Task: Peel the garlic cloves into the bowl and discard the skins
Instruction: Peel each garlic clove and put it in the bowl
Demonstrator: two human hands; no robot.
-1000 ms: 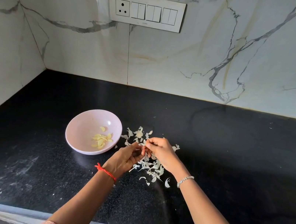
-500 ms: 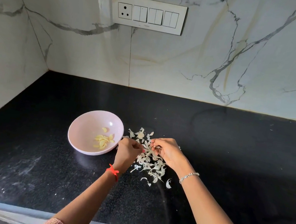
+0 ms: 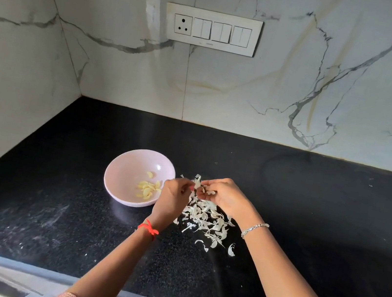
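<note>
Both hands met above the skins (image 3: 206, 219) on the black surface (image 3: 307, 217). Right hand (image 3: 225, 196) cupped 1 small piece, likely a clove; left hand (image 3: 175, 196) pinched at it. Bowl (image 3: 121, 172) sat just left. Best: peel over the pile, drop the clove left.

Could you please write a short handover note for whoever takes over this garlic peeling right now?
Left hand and right hand: fingertips together above the skins, pinching a small piece; clove or skin, too small to tell.
Bowl: on the counter, left of the hands, holding the peeled cloves.
Skins: loose pile on the counter under the hands.
Left: finish this piece, discard the skins.
</note>
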